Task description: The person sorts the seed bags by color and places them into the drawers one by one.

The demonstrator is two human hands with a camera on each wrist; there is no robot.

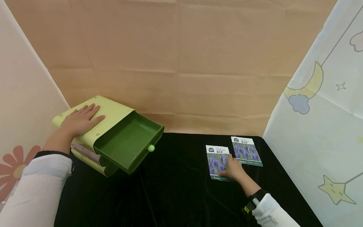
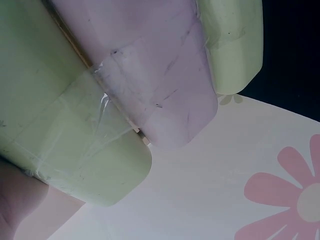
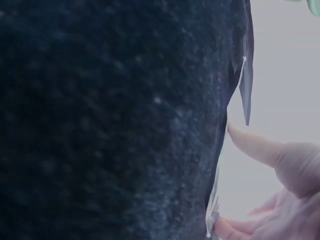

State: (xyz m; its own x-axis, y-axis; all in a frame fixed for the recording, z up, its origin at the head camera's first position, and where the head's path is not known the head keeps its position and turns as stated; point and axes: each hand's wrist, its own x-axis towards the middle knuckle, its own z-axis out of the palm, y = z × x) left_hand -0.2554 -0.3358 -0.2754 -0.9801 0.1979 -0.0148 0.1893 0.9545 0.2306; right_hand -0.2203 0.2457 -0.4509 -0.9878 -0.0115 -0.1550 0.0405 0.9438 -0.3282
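Note:
My left hand (image 1: 80, 121) rests flat, fingers spread, on top of a small drawer cabinet (image 1: 113, 108) with a pale green upper tier. Its dark green drawer (image 1: 129, 138) is pulled out, with a round light green knob (image 1: 151, 148) on the front. The left wrist view shows the cabinet's pale green tier (image 2: 115, 165) and purple tier (image 2: 165, 100) from the side. My right hand (image 1: 234, 168) reaches over a flat seed packet (image 1: 216, 159) printed with purple flowers. Thumb and fingers touch it, spread apart. A matching packet (image 1: 246, 150) lies just beyond, to the right.
A black cloth (image 1: 175, 189) covers the table. Brown paper (image 1: 175, 69) hangs behind it. Printed white panels stand at the sides, with a moon (image 1: 313, 82) at right and a pink flower (image 1: 17, 168) at left.

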